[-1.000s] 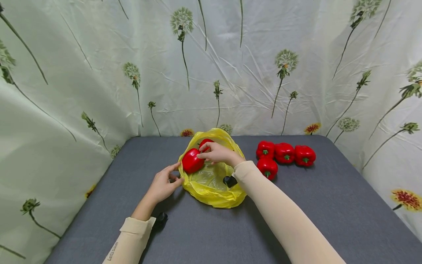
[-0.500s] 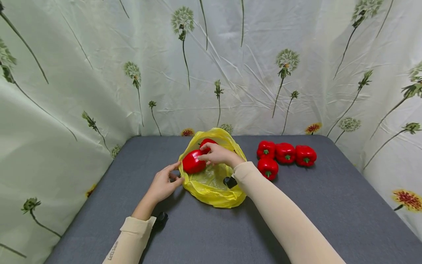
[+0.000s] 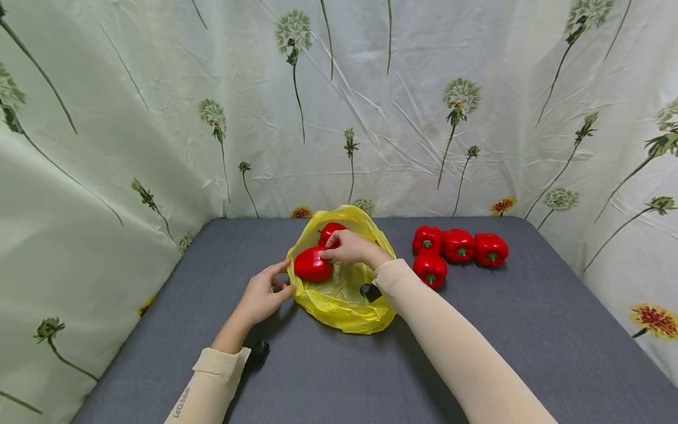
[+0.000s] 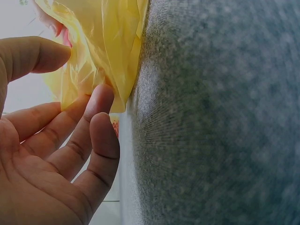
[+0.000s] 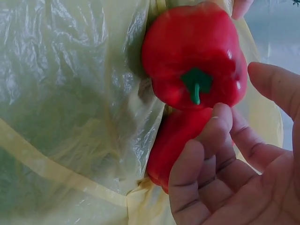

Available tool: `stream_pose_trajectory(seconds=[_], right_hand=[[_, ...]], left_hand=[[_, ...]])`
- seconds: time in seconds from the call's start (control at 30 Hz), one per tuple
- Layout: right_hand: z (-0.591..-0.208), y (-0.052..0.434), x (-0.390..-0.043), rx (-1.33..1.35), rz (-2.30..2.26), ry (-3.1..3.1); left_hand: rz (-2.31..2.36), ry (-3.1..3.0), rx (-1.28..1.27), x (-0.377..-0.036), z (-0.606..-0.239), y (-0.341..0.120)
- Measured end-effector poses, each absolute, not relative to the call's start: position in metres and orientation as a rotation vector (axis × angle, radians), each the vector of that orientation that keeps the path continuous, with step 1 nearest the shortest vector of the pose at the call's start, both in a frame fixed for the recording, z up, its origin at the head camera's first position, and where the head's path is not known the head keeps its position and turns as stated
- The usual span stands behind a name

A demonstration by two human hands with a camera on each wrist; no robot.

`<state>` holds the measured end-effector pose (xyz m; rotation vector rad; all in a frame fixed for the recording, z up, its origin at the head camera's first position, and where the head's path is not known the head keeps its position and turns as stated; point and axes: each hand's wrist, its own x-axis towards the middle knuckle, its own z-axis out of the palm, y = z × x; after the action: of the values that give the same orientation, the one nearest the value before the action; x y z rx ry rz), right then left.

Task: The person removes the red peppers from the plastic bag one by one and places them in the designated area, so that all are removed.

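Inside a yellow plastic bag (image 3: 344, 318), standing with its mouth spread on the table, lie two red bell peppers. The nearer bell pepper (image 3: 313, 266) rests against the left wall; the other bell pepper (image 3: 331, 232) is behind it. My right hand (image 3: 352, 246) reaches into the bag, fingertips at the nearer pepper's side. In the right wrist view its thumb and loosely bent fingers stand beside the pepper (image 5: 194, 51), not wrapped round it. Outside, my left hand (image 3: 263, 296) touches the bag's left rim, thumb and fingers spread apart in the left wrist view.
Several more red bell peppers (image 3: 458, 245) sit grouped on the grey table (image 3: 529, 330), right of the bag. A light curtain (image 3: 365, 106) with a dandelion print hangs behind and beside the table. Black wrist cameras (image 3: 259, 349) show under the sleeves.
The nearer pepper has tipped and settled slightly lower in the bag, and my right fingers have come loose from it. The left hand and the peppers outside have stayed put.
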<state>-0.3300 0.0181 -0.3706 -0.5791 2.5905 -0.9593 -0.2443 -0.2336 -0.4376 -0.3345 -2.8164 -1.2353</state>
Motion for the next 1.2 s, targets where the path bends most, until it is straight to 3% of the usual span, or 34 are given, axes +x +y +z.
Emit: stream_pose_trajectory(seconds=[1.2], right_hand=[[-0.388,0.021,-0.329,-0.481,-1.017,2.355]], left_hand=[[-1.231,-2.819,-0.329,-0.244,-0.438,-0.233]])
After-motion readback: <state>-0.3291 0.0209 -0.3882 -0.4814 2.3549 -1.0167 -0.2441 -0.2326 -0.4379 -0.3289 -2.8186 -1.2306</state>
